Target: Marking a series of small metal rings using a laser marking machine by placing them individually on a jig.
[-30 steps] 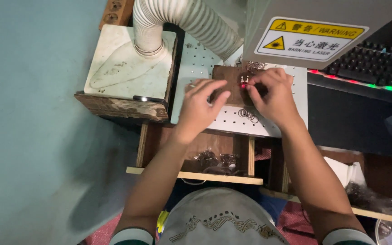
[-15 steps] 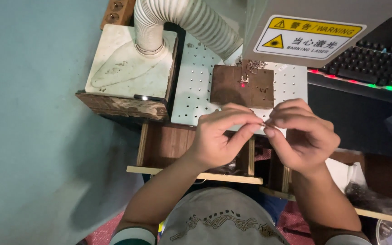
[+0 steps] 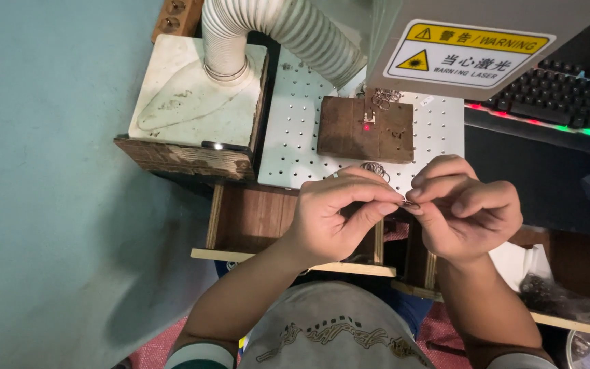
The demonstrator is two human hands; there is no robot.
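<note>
My left hand [image 3: 339, 212] and my right hand [image 3: 466, 208] meet fingertip to fingertip in front of the white perforated plate [image 3: 295, 123], pinching one small dark metal piece [image 3: 410, 203] between them. Beyond them a brown wooden block [image 3: 349, 130] lies on the plate with a red light dot [image 3: 367, 127] and a little metal piece on it. A bunch of small metal rings [image 3: 385, 97] lies at the block's far edge. Thin wire rings [image 3: 375, 168] rest on the plate just past my fingers.
A ribbed white hose [image 3: 281, 27] runs into a white hood [image 3: 192, 96] on a wooden box at the left. A grey machine head with a yellow warning label [image 3: 469, 55] hangs overhead. A backlit keyboard [image 3: 568, 102] sits at right; open wooden drawers [image 3: 254, 219] lie below.
My hands pulled back from the wooden block toward me and now pinch a small piece together near the plate's front edge. The block stayed put.
</note>
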